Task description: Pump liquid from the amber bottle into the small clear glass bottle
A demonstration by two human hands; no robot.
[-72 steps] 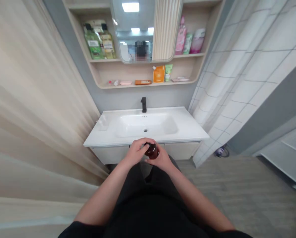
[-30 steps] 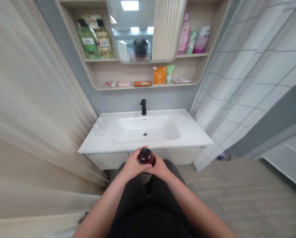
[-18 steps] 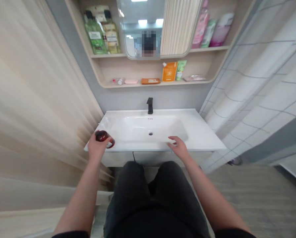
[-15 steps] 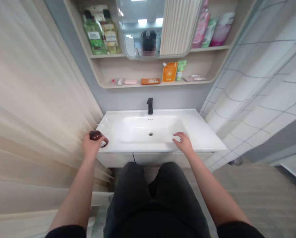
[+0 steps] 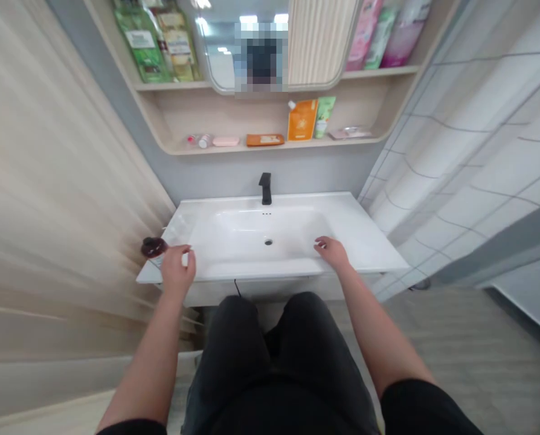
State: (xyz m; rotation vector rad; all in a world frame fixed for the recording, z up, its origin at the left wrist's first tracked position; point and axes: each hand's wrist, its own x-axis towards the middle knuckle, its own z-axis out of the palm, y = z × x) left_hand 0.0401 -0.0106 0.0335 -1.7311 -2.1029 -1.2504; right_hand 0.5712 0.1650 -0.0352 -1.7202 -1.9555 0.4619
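At left of the frame, the dark bottle (image 5: 154,248) seems to stand on the white counter (image 5: 369,241), its setting-down apparently finished, nothing of that left; beside it the left hand (image 5: 178,269) has thumb and fingers parted around nothing; centre-right, the right hand (image 5: 334,252) curls loosely, empty, over the basin (image 5: 292,228); a shelf (image 5: 231,112) spans the top, a beige curtain (image 5: 61,199) the left edge

Dk brn btl (image 5: 156,248), blk cap (image 5: 147,241), pale label (image 5: 157,260), upright, L end of counter (image 5: 369,241)

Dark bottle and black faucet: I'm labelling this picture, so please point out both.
Dark bottle (image 5: 154,248): head view, on its upper body.
Black faucet (image 5: 266,190): head view, on its upright column.
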